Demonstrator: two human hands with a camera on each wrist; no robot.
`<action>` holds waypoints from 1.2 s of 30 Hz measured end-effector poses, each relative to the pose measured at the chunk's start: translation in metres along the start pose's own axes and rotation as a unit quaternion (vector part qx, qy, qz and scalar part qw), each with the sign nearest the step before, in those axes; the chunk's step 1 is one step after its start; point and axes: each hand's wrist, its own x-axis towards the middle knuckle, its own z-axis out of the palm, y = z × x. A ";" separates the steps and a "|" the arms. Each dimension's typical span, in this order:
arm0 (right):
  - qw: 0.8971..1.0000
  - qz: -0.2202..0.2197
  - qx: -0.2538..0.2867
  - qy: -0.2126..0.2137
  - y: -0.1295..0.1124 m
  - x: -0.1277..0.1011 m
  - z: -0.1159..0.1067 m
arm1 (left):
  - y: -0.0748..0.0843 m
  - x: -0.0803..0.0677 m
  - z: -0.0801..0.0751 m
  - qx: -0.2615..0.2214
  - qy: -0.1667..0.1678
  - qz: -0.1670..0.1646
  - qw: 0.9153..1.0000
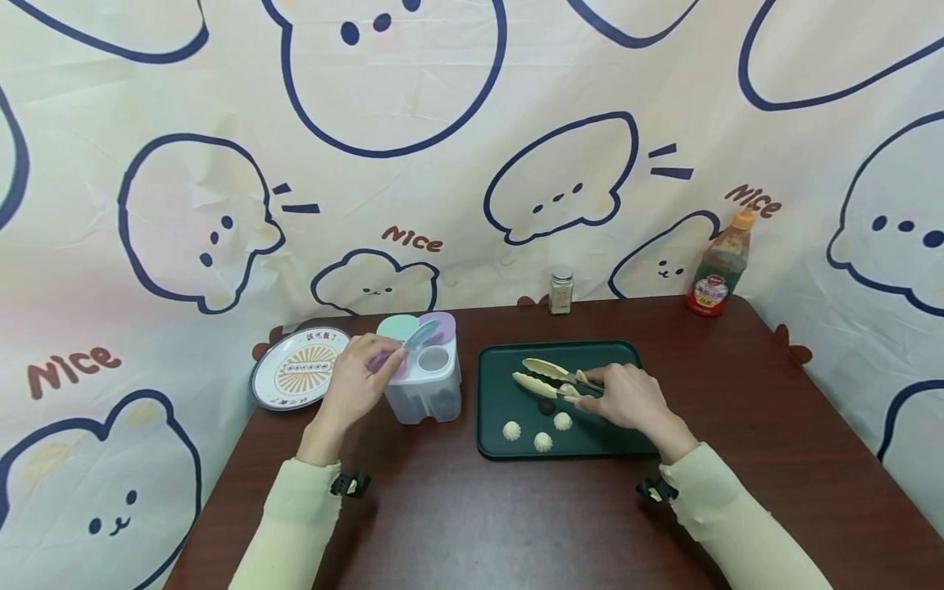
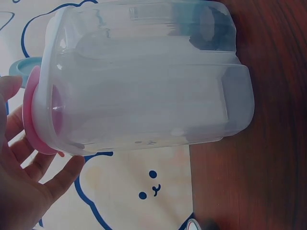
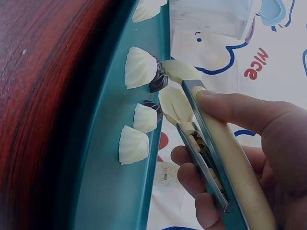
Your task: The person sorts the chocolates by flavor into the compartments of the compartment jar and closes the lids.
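My left hand [image 1: 359, 373] reaches to the top of a clear plastic seasoning box [image 1: 428, 385] with pastel lids. Its fingertips pinch a light blue lid [image 1: 421, 333] that stands tilted up. In the left wrist view the box [image 2: 144, 86] fills the frame, with a pink lid [image 2: 38, 115] and the blue lid [image 2: 21, 67] by my fingers [image 2: 29, 167]. My right hand [image 1: 623, 397] grips cream tongs [image 1: 546, 377] over a dark green tray [image 1: 612, 356]. The tong tips [image 3: 175, 96] touch a dark piece next to three white dumplings [image 3: 139, 67] [image 1: 543, 442].
A patterned round plate [image 1: 295, 377] lies left of the box. A small spice jar [image 1: 560, 289] and a sauce bottle [image 1: 721, 266] stand at the back of the dark wooden table [image 1: 479, 516]. A cartoon-print cloth [image 1: 457, 123] walls in the table.
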 end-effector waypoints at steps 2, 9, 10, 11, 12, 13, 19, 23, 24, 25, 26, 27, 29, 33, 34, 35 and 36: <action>1.000 -0.001 -0.002 -0.002 -0.001 0.000 0.000 | 0.000 0.000 0.000 0.000 0.000 0.000 1.000; 1.000 0.001 -0.005 -0.010 -0.004 0.000 -0.003 | -0.001 0.000 0.000 -0.001 0.001 0.002 1.000; 1.000 0.001 -0.006 -0.011 -0.005 0.000 -0.003 | 0.000 0.000 0.000 -0.001 0.001 0.001 1.000; 1.000 0.002 -0.007 -0.012 -0.005 0.000 -0.004 | -0.001 0.000 0.000 -0.001 0.001 0.001 1.000; 1.000 0.003 -0.008 -0.013 -0.006 0.001 -0.004 | -0.001 0.000 0.000 -0.001 0.001 0.000 1.000; 1.000 0.005 -0.010 -0.014 -0.006 0.001 -0.005 | -0.001 0.000 0.000 -0.001 0.001 0.000 1.000; 1.000 0.008 -0.020 -0.017 -0.009 0.002 -0.006 | -0.002 0.000 0.000 -0.002 0.003 0.002 1.000; 1.000 0.007 -0.023 -0.018 -0.009 0.003 -0.006 | -0.004 0.001 0.001 -0.001 0.005 0.004 1.000; 1.000 0.007 -0.023 -0.018 -0.009 0.003 -0.006 | -0.004 0.001 0.001 0.000 0.006 0.005 1.000; 1.000 0.008 -0.023 -0.017 -0.009 0.004 -0.006 | -0.004 0.001 0.001 0.001 0.006 0.005 1.000; 1.000 0.008 -0.023 -0.016 -0.009 0.004 -0.006 | -0.004 0.001 0.001 0.001 0.006 0.004 1.000; 1.000 0.008 -0.022 -0.015 -0.009 0.004 -0.005 | -0.004 0.001 0.001 0.001 0.006 0.004 1.000; 1.000 0.007 -0.019 -0.011 -0.008 0.004 -0.004 | -0.004 0.001 0.001 0.001 0.005 0.004 1.000; 1.000 -0.002 -0.009 -0.004 -0.006 0.004 -0.002 | -0.004 0.001 0.002 0.007 0.007 0.010 1.000; 1.000 -0.005 -0.006 -0.002 -0.005 0.004 -0.001 | -0.004 0.001 0.002 0.008 0.007 0.011 1.000; 1.000 -0.007 -0.003 0.000 -0.005 0.004 -0.001 | -0.004 0.002 0.002 0.010 0.008 0.013 1.000; 1.000 -0.010 0.000 0.001 -0.004 0.004 -0.001 | -0.004 0.002 0.002 0.012 0.008 0.014 1.000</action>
